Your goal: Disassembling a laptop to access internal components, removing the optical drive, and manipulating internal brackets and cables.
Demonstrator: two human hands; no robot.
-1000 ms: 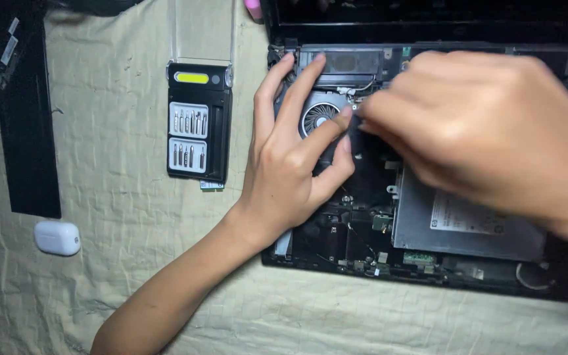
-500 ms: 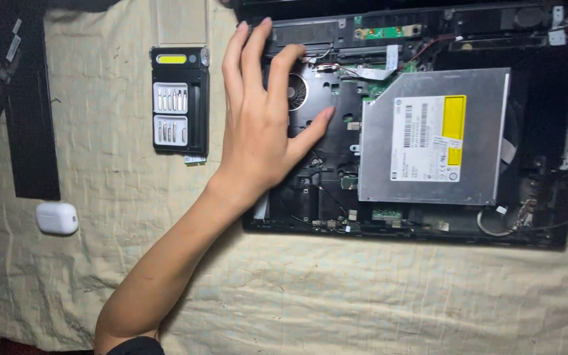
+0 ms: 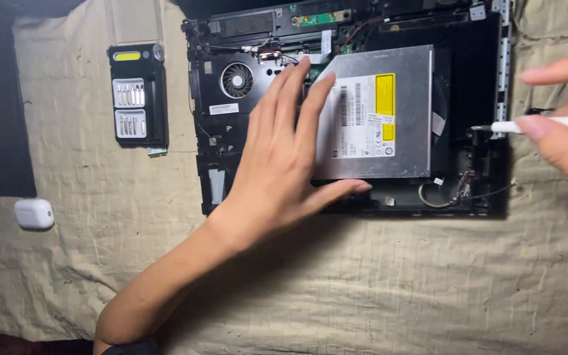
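An opened black laptop chassis (image 3: pixel 218 141), bottom cover off, lies in the upper centre of the frame on a desk draped in wrinkled beige cloth (image 3: pixel 363 289). Its round cooling fan (image 3: pixel 236 79) is exposed at upper left of the chassis. A flat silver metal optical drive with a white and yellow label (image 3: pixel 389 112) sits in the middle of the chassis.

The left hand (image 3: pixel 284 171) lies flat across the chassis, fingers (image 3: pixel 313 105) released and spread, their tips resting on the left edge of the drive, the thumb along its lower edge.

The right hand (image 3: pixel 563 121) enters at the right edge of the frame, fingers pinching a slim white screwdriver (image 3: pixel 534 126); its tip meets the right side of the chassis.

At upper left of the frame a black screwdriver bit case (image 3: pixel 138 95) lies open. A small white rounded case (image 3: pixel 34 213) rests at the left, below a long black panel (image 3: pixel 4 125).
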